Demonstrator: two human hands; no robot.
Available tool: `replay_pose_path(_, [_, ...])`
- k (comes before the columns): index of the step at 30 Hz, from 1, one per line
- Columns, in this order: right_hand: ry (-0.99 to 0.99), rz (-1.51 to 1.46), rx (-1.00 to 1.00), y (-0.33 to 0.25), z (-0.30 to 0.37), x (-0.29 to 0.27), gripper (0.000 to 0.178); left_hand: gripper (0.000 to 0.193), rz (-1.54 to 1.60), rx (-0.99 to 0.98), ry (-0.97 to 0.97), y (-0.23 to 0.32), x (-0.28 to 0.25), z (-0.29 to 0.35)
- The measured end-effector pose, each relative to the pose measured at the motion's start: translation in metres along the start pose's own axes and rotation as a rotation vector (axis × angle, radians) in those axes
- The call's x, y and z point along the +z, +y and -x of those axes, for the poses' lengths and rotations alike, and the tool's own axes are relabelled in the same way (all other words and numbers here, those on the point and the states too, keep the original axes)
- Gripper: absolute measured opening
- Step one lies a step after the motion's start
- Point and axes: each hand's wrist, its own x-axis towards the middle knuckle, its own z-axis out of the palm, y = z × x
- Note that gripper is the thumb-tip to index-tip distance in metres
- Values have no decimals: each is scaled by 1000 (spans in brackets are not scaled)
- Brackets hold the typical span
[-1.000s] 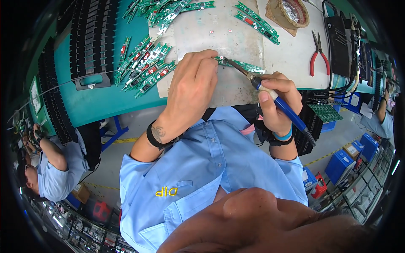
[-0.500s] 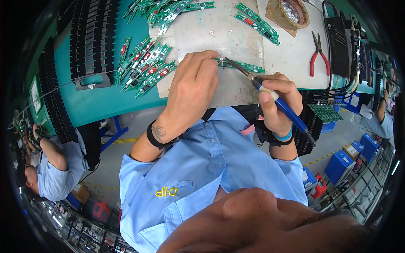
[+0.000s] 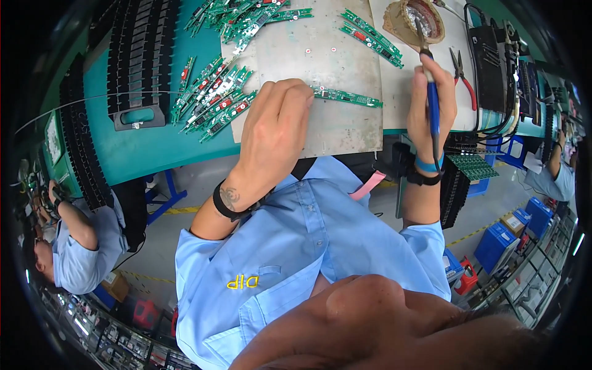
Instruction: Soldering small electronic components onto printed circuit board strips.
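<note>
My left hand [image 3: 277, 117] is closed on one end of a narrow green circuit board [image 3: 348, 97], which lies on the pale work sheet [image 3: 336, 132]. Its fingertips hide that end. In my right hand [image 3: 431, 111] is a soldering iron [image 3: 433, 102] with a blue handle, gripped like a pen. The iron's tip reaches into a round brown bowl [image 3: 404, 21] lined with silvery bits. Two more boards [image 3: 371, 38] lie side by side at the far middle of the sheet.
Loose circuit boards [image 3: 216, 98] lie in heaps to the left. Black slotted racks [image 3: 139, 61] stand beyond them on the green mat. Red-handled pliers [image 3: 464, 80] rest near a black box [image 3: 493, 61] with cables at the right. Co-workers [image 3: 80, 240] sit on both sides.
My right hand has carried the soldering iron away from the board, right and far, into the bowl. The left hand keeps its hold on the board, almost in place.
</note>
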Motion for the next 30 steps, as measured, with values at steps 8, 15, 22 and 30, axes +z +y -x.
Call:
replay_pose_path(8, [-237,-69,-247,-35,25,9,35,17,-60,-15,-34,9,-5,0])
replay_pose_path(15, [-173,-216,-221,-48,43,5,42,16,-110,88,-49,9,-8,-1])
replay_pose_path(22, [-66,-317,-166,-50,62,5,43,8,213,-308,-85,10,-6,18])
replay_pose_path(30, [39,-380,-186,-38,64,-4,37,11,763,-462,-73,19,0,24])
